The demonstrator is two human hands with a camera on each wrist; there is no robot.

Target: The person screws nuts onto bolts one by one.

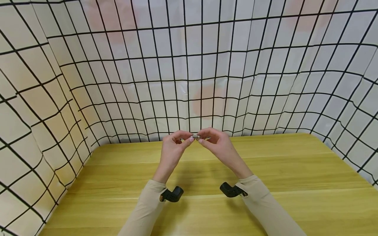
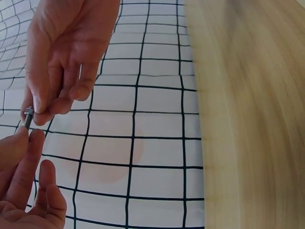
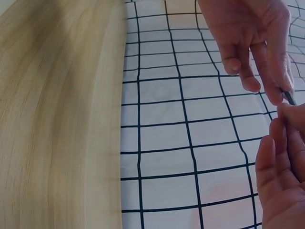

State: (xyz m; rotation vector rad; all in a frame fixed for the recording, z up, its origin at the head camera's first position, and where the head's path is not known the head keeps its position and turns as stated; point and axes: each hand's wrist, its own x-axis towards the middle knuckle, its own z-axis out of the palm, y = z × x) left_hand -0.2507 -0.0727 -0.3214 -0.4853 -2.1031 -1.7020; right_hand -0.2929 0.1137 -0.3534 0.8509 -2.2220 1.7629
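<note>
Gridded sheet (image 1: 193, 65) behind wooden table (image 1: 203, 213). Bolt (image 1: 195, 137) at 12 o'clock, off table, pinched by left hand (image 1: 173, 147) from 9 o'clock, right hand (image 1: 219, 144) from 3. Two-handed grip done; whether collar (image 2: 29, 110) is head or nut, and what remains, unclear.

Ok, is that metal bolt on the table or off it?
Off: in both wrist views, the left hand and right hand pinch the bolt, clear of the table.

yellowish wooden tabletop (image 1: 118, 183), white sheeting (image 1: 177, 70) with black grid lines (image 1: 202, 59) around three sides, faint pinkish blotches (image 1: 209, 102)
</note>
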